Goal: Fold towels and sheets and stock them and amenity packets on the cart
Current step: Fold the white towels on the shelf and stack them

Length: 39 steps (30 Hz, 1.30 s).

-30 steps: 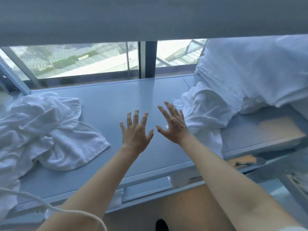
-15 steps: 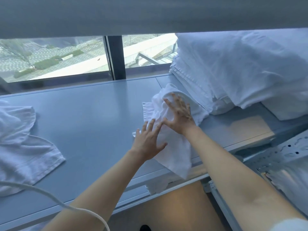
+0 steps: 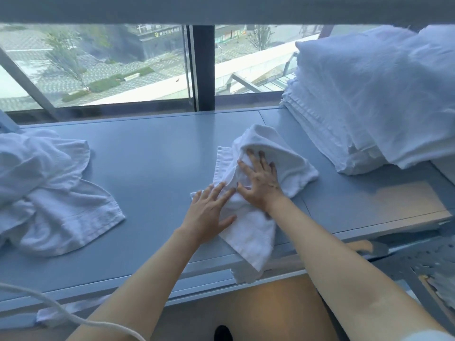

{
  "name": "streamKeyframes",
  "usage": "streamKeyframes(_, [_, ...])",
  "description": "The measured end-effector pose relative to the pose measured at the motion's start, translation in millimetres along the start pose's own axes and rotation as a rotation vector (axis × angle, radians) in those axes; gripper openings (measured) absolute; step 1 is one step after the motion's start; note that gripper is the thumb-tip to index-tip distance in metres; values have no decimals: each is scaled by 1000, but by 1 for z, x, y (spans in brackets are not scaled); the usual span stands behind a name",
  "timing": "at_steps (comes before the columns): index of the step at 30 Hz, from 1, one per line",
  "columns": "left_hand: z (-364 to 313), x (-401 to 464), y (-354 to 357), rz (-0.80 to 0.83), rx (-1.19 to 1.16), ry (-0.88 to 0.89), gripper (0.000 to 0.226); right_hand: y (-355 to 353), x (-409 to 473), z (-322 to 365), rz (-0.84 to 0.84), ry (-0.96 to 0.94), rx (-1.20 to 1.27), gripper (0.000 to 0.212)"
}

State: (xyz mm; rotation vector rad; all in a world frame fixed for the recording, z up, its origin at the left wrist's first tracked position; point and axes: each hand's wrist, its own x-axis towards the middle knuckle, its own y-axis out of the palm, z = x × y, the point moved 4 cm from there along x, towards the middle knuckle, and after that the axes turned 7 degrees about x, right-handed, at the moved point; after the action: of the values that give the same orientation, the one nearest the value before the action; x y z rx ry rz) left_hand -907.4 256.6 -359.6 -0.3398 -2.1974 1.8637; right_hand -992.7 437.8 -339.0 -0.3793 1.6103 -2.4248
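1. Since half a second earlier, both my hands had stayed on the white towel (image 3: pixel 258 225); my right hand (image 3: pixel 259 183) had slid slightly farther onto its bunched top.
2. Head view: my left hand (image 3: pixel 209 215) lay flat, fingers straight and spread, on the towel's near-left edge. My right hand pressed down, fingers wide. That towel draped over the grey table's (image 3: pixel 152 156) near edge. A folded stack (image 3: pixel 369 107) sat far right, crumpled linen (image 3: pixel 49 193) left.
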Motion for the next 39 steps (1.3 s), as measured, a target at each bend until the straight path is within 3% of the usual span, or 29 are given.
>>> streamKeyframes(8, [67,-80,-12,-52,-36,-219,81,49,20,102,39,-192,38,81])
streamKeyframes(13, [102,-118,-20,-36,-85,-246,80,65,11,154,37,-190,15,81])
streamKeyframes(15, [114,-133,-23,-16,-108,-215,79,64,0,173,-32,-220,-28,77])
streamKeyframes(19, [127,-151,-32,-19,-188,-160,81,39,5,206,-262,-456,-38,60])
streamKeyframes(21, [130,-158,-35,-9,-229,-156,85,21,30,218,-272,-487,-52,59])
streamKeyframes(23, [131,-163,-39,6,-263,-153,90,10,59,224,-166,-466,-110,65])
streamKeyframes(26, [129,-169,-44,12,-281,-158,89,14,88,215,129,-427,-213,71])
streamKeyframes(29, [128,-168,-51,4,-175,-229,81,27,87,190,302,-398,-241,66])
streamKeyframes(31, [121,-163,-55,-32,-54,-295,77,32,75,171,289,-366,-223,62])
streamKeyframes(34, [87,-148,-51,-115,-70,-347,73,33,58,144,186,-275,-196,58])
streamKeyframes(39, [43,-114,-21,16,12,-349,94,28,20,114,-59,-21,-153,53])
